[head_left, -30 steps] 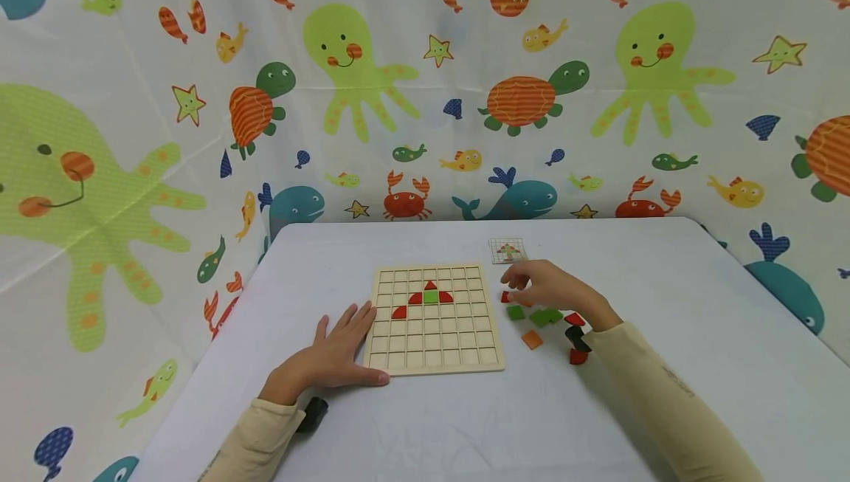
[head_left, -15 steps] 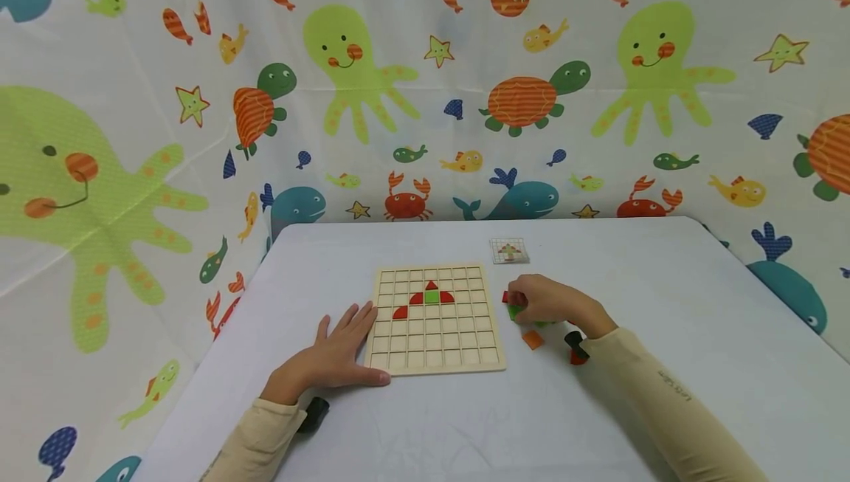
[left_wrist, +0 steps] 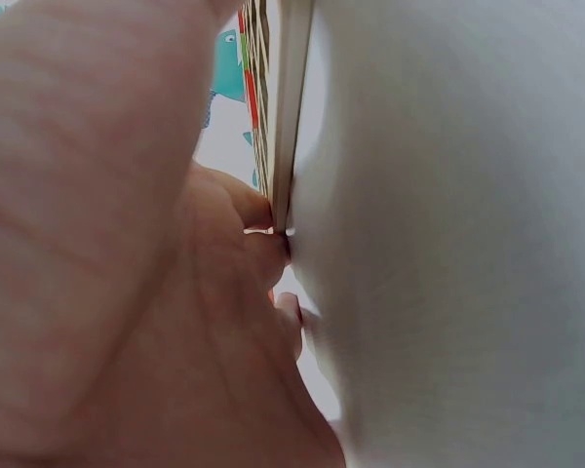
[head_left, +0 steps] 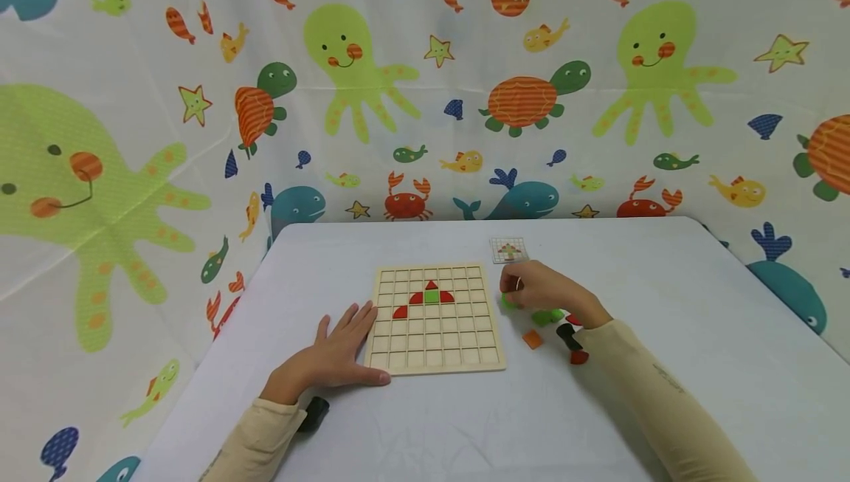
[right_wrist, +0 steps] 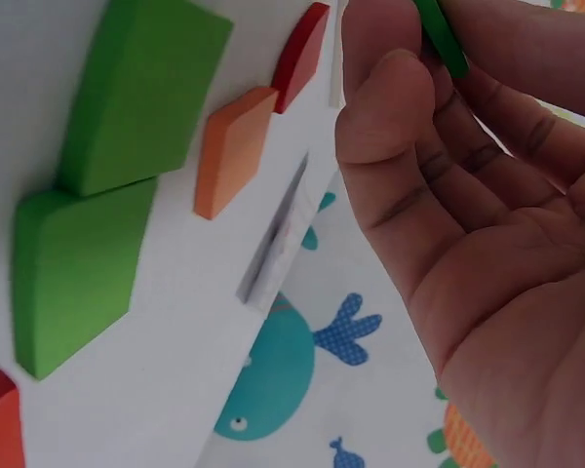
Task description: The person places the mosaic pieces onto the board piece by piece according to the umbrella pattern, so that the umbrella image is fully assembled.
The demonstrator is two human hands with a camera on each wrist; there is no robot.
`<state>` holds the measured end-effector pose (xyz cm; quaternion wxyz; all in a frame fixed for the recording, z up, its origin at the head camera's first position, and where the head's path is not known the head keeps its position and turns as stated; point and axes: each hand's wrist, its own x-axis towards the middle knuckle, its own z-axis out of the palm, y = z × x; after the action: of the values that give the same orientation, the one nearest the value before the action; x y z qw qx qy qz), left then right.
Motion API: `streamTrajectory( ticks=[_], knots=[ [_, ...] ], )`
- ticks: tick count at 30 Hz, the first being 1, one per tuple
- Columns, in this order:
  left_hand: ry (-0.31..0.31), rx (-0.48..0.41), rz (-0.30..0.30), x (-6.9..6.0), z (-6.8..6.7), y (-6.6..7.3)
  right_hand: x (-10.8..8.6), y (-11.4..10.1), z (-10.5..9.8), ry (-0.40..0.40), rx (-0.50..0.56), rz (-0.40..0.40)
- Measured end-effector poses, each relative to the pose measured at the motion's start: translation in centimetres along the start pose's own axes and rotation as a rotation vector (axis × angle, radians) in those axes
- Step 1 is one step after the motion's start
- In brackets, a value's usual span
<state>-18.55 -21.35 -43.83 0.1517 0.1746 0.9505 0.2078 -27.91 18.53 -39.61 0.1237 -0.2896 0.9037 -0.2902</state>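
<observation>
My right hand [head_left: 539, 286] pinches a green tile [right_wrist: 444, 37] between thumb and fingers, just off the right side of the wooden grid board [head_left: 434, 372]. In the head view only part of that tile shows under the fingers. Set in the board are a green square [head_left: 432, 296], a red triangle [head_left: 432, 285] above it and several red quarter-round pieces, one of them a red piece [head_left: 400, 312] lower left. My left hand [head_left: 335, 353] lies spread at the board's left edge and corner, its fingers touching the side of the board [left_wrist: 291, 117] in the left wrist view.
Beneath and beside the right hand lie loose green tiles [right_wrist: 141, 97], an orange tile [head_left: 533, 339], a second orange tile [right_wrist: 236, 151] and red pieces [head_left: 579, 357]. A small pattern card [head_left: 508, 250] lies behind them. A printed curtain [head_left: 425, 98] hangs behind the table.
My right hand dipped onto the loose pieces, closed on a green tile and rose slightly away with it. My left hand and the board stayed in place.
</observation>
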Motion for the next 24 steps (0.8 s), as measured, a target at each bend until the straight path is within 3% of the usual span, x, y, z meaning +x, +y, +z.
streamTrajectory(
  ticks=[24],
  knots=[
    [0.016,0.014,0.008,0.1,0.1,-0.3,3.4,-3.9,1.2,0.014,0.067,-0.017]
  ],
)
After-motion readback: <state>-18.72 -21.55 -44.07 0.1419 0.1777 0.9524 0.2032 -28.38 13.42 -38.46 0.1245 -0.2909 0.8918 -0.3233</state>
